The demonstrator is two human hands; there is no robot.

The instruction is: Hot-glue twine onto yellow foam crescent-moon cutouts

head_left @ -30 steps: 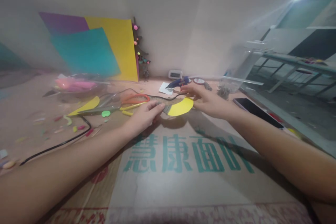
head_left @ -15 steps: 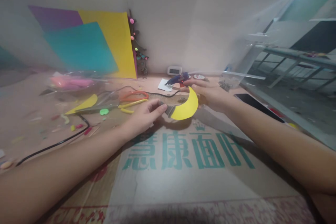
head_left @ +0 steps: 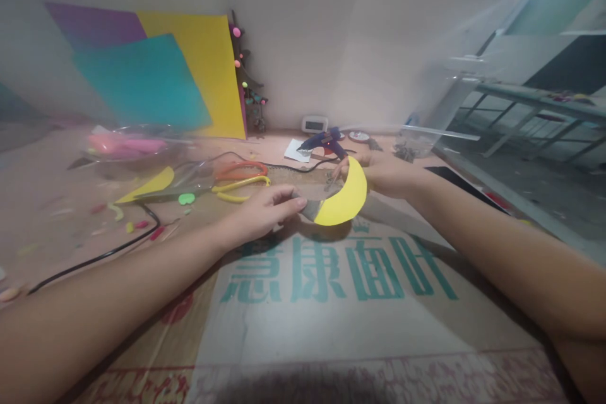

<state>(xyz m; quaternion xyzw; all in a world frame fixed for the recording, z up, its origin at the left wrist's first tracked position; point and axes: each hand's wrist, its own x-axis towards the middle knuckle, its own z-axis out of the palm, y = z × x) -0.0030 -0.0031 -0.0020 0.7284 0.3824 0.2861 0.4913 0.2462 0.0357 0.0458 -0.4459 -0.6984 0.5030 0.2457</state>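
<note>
Before a pale, plain wall (head_left: 303, 38), the left hand (head_left: 267, 211) pinches a flat yellow paper crescent (head_left: 348, 202) by its grey end; the half-hidden right hand's (head_left: 391, 175) grip is unclear.

Room nearside of crescent (head_left: 353, 198); glue gun (head_left: 322, 141) blocks beyond.

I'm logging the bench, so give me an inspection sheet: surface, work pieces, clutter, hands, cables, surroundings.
Surface: printed sheet, green lettering.
Work pieces: yellow crescent, grey at one end; glue gun farther back.
Clutter: scissors and coloured bits toward the left; phone at right, partly hidden.
Hands: left hand holds the crescent's grey end; right hand partly behind the crescent, grip unclear.
Cables: black cable at far left, another length behind the scissors; whether they join is unclear.
Surroundings: coloured sheets against the wall.
</note>
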